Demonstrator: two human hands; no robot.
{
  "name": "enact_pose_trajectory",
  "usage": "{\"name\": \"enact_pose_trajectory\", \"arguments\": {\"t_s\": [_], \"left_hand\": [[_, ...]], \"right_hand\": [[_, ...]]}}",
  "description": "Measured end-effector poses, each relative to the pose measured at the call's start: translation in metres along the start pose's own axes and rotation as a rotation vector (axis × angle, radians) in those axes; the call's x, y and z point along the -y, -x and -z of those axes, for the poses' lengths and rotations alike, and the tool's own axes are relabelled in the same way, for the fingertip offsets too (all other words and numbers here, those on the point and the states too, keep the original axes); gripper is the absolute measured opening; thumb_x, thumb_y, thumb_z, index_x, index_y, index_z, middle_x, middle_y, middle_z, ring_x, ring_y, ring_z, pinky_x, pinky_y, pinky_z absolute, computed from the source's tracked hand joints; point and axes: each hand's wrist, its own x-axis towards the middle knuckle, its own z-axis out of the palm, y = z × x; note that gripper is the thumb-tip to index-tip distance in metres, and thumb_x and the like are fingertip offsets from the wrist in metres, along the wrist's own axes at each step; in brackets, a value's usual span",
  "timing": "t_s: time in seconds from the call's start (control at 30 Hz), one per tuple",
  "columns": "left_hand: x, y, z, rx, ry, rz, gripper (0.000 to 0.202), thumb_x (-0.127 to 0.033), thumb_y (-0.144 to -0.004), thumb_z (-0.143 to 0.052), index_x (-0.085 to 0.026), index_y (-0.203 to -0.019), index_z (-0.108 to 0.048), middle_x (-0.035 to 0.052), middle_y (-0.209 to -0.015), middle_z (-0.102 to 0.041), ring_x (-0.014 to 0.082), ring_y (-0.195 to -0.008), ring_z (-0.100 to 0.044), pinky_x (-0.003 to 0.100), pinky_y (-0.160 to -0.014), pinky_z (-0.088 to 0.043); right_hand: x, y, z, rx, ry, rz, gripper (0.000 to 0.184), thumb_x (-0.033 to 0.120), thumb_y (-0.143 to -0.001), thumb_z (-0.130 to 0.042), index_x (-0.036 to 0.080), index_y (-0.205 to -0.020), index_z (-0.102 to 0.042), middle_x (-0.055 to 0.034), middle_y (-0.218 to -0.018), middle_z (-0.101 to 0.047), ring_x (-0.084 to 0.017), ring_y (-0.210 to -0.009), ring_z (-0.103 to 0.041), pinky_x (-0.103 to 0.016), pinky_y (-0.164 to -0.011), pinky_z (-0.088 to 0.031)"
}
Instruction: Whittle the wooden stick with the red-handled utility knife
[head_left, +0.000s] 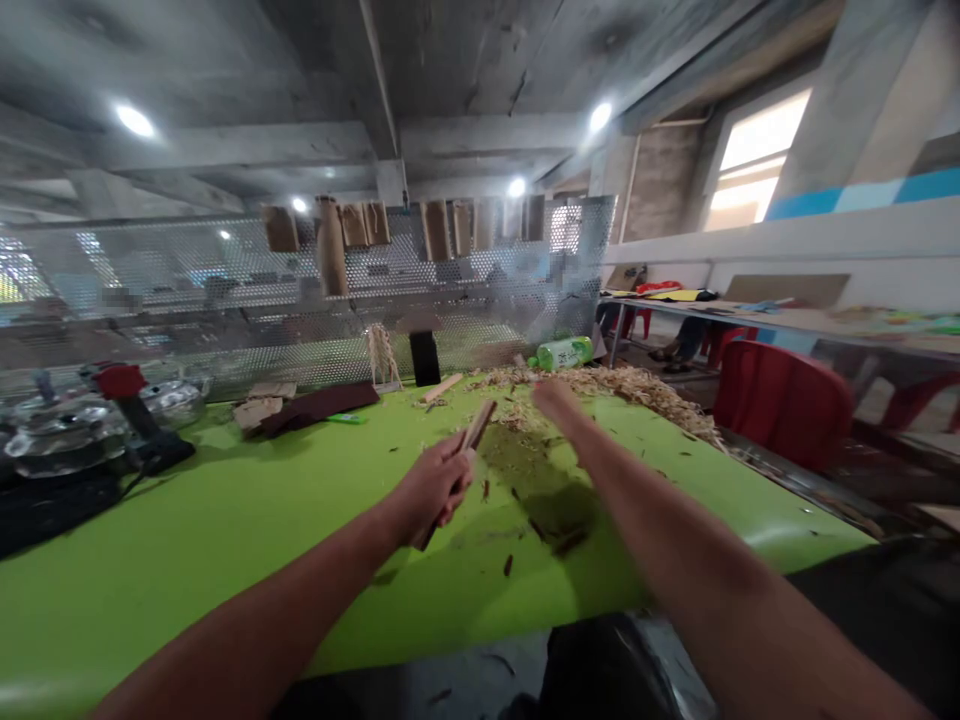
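Note:
My left hand [437, 482] is closed around a flat strip of wood [478, 425], its pale top end slanting up past the fingers and a darker end poking out below. My right hand [553, 398] reaches forward over the table near the pile of wood shavings [637, 388]. It is smeared by motion and its fingers are hidden, so I cannot see whether it holds anything. Beyond my left hand, another light wooden stick [442, 388] lies on the green tabletop [300, 520]. Dark brown scraps [508, 565] are scattered between my forearms.
A perforated metal screen [480, 300] closes off the back, with a dark block [424, 357] before it. A green bottle [566, 352] lies at the far right. Dark brown sheet material [322, 410] and a red-topped tool [124, 385] are left; a red chair [780, 405] stands right.

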Motion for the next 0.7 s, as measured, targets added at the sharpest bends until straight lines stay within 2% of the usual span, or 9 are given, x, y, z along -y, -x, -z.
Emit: {"name": "enact_pose_trajectory", "arguments": {"t_s": [0.07, 0.13, 0.17, 0.23, 0.33, 0.43, 0.5, 0.57, 0.7], "left_hand": [[-0.001, 0.005, -0.001, 0.019, 0.038, -0.015, 0.049, -0.044, -0.093, -0.053, -0.023, -0.136, -0.042, -0.0060, -0.067, -0.049, 0.0033, -0.039, -0.033, 0.014, -0.034, -0.031], [-0.001, 0.003, -0.001, -0.031, 0.105, 0.004, 0.043, -0.040, -0.093, -0.053, -0.022, -0.131, -0.044, -0.0062, -0.068, -0.048, 0.0032, -0.040, -0.032, 0.014, -0.034, -0.030], [0.000, 0.001, 0.000, -0.054, 0.138, 0.017, 0.039, -0.038, -0.093, -0.053, -0.022, -0.128, -0.046, -0.0062, -0.068, -0.047, 0.0031, -0.040, -0.032, 0.014, -0.034, -0.029], [0.002, -0.006, 0.002, -0.073, 0.190, 0.039, 0.031, -0.036, -0.093, -0.053, -0.021, -0.119, -0.048, -0.0059, -0.070, -0.048, 0.0030, -0.041, -0.033, 0.014, -0.034, -0.029], [0.006, -0.012, 0.006, -0.077, 0.222, 0.041, 0.026, -0.036, -0.092, -0.053, -0.022, -0.114, -0.050, -0.0054, -0.072, -0.050, 0.0033, -0.041, -0.035, 0.014, -0.034, -0.029], [0.011, -0.014, 0.009, -0.131, 0.219, 0.028, 0.023, -0.034, -0.091, -0.054, -0.021, -0.110, -0.051, -0.0056, -0.070, -0.049, 0.0038, -0.041, -0.035, 0.014, -0.033, -0.028], [0.013, -0.015, 0.009, -0.138, 0.194, 0.034, 0.020, -0.037, -0.091, -0.055, -0.020, -0.101, -0.051, -0.0055, -0.069, -0.050, 0.0038, -0.041, -0.036, 0.014, -0.033, -0.029], [0.015, -0.016, 0.008, -0.102, 0.159, 0.051, 0.023, -0.041, -0.090, -0.056, -0.019, -0.093, -0.050, -0.0050, -0.070, -0.051, 0.0036, -0.041, -0.037, 0.015, -0.033, -0.031], [0.018, -0.017, 0.007, -0.017, 0.144, 0.060, 0.026, -0.043, -0.089, -0.058, -0.018, -0.089, -0.049, -0.0035, -0.072, -0.053, 0.0038, -0.043, -0.042, 0.016, -0.036, -0.037]], "right_hand": [[-0.032, -0.012, 0.015, -0.049, 0.035, -0.167, 0.030, 0.013, -0.088, -0.044, 0.002, -0.095, -0.072, -0.0256, -0.089, -0.069, -0.027, -0.078, -0.068, -0.033, -0.064, -0.042], [-0.044, -0.019, 0.021, -0.117, 0.037, -0.232, 0.034, 0.016, -0.089, -0.041, 0.006, -0.101, -0.071, -0.0243, -0.091, -0.069, -0.028, -0.081, -0.067, -0.034, -0.064, -0.042], [-0.040, -0.020, 0.018, -0.178, -0.019, -0.230, 0.032, 0.019, -0.088, -0.044, 0.008, -0.097, -0.072, -0.0214, -0.088, -0.069, -0.027, -0.080, -0.066, -0.033, -0.064, -0.042], [-0.016, -0.016, 0.004, -0.189, -0.181, -0.113, 0.027, 0.024, -0.085, -0.050, 0.011, -0.088, -0.073, -0.0151, -0.078, -0.068, -0.024, -0.074, -0.064, -0.031, -0.061, -0.041], [0.034, 0.002, -0.021, -0.040, -0.618, 0.108, 0.022, 0.030, -0.078, -0.057, 0.015, -0.087, -0.069, -0.0012, -0.059, -0.057, -0.014, -0.053, -0.052, -0.024, -0.052, -0.037], [0.064, 0.025, -0.032, 0.206, -1.046, 0.198, 0.034, 0.049, -0.077, -0.059, 0.019, -0.092, -0.063, 0.0087, -0.047, -0.039, -0.009, -0.038, -0.032, -0.021, -0.040, -0.026], [0.070, 0.036, -0.033, 0.367, -1.216, 0.184, 0.039, 0.059, -0.076, -0.058, 0.021, -0.086, -0.058, 0.0096, -0.046, -0.039, -0.007, -0.035, -0.026, -0.020, -0.036, -0.020], [0.071, 0.042, -0.032, 0.477, -1.277, 0.149, 0.040, 0.061, -0.073, -0.060, 0.022, -0.076, -0.053, 0.0085, -0.046, -0.042, -0.006, -0.033, -0.026, -0.020, -0.034, -0.019], [0.069, 0.041, -0.033, 0.517, -1.309, 0.111, 0.037, 0.051, -0.066, -0.070, 0.021, -0.067, -0.048, 0.0089, -0.045, -0.043, -0.005, -0.031, -0.028, -0.020, -0.032, -0.021]]}}
